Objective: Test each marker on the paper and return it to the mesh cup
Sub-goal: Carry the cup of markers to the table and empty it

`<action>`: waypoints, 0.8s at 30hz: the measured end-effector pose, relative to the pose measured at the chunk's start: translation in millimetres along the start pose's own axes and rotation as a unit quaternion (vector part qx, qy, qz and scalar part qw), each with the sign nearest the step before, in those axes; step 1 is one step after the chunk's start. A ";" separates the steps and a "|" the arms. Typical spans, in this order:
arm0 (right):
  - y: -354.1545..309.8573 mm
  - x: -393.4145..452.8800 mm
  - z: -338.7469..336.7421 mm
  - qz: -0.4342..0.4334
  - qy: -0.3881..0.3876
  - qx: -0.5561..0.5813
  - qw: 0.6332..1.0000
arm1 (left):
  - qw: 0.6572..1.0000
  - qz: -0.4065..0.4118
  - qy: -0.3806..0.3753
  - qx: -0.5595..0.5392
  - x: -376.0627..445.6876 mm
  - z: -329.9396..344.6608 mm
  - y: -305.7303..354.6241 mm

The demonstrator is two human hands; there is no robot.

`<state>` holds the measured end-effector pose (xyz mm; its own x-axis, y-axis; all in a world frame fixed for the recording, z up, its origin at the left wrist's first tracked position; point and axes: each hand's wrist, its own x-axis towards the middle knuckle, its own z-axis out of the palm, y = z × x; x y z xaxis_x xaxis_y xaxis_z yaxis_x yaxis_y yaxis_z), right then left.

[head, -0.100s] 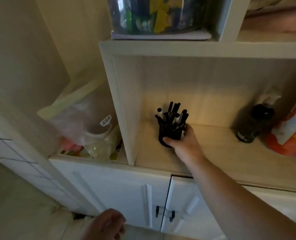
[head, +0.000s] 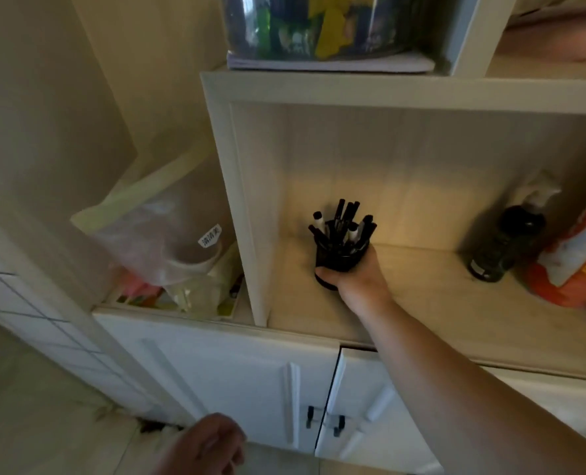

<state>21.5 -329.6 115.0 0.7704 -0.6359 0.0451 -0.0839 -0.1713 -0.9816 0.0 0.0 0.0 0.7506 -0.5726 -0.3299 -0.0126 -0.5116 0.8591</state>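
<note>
A black mesh cup point(head: 336, 260) full of several black markers point(head: 344, 222) stands on the pale wooden shelf point(head: 422, 303), near the shelf's left wall. My right hand point(head: 356, 279) reaches in from the lower right and grips the cup, thumb across its front and fingers round its right side. My left hand point(head: 206, 447) hangs low at the bottom edge in front of the cabinet, fingers loosely curled and holding nothing. No paper is in view.
A dark spray bottle point(head: 504, 245) and an orange-and-white bag point(head: 579, 265) stand at the shelf's right. Left of the shelf wall lies a clear plastic bag point(head: 161, 241) over clutter. White cabinet doors point(head: 250, 382) with black handles are below; a container on papers point(head: 319, 29) sits above.
</note>
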 end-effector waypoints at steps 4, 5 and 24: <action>2.3 5.8 11.9 0.008 0.055 0.024 0.998 | 0.999 0.012 -0.046 0.022 -15.5 -21.3 42.7; 1.9 5.0 13.8 0.017 0.062 0.020 0.998 | 0.998 0.003 -0.054 0.046 -10.4 -28.1 40.7; -4.2 -266.7 34.6 0.115 0.401 0.012 0.909 | 0.908 0.047 -0.395 0.134 62.3 -40.2 15.2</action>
<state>-161.8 -133.2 100.6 0.0263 -0.9984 -0.0504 -0.1622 0.0455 -0.9857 73.1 -17.7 8.2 0.0317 -0.8485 -0.5283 -0.2929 -0.5133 0.8067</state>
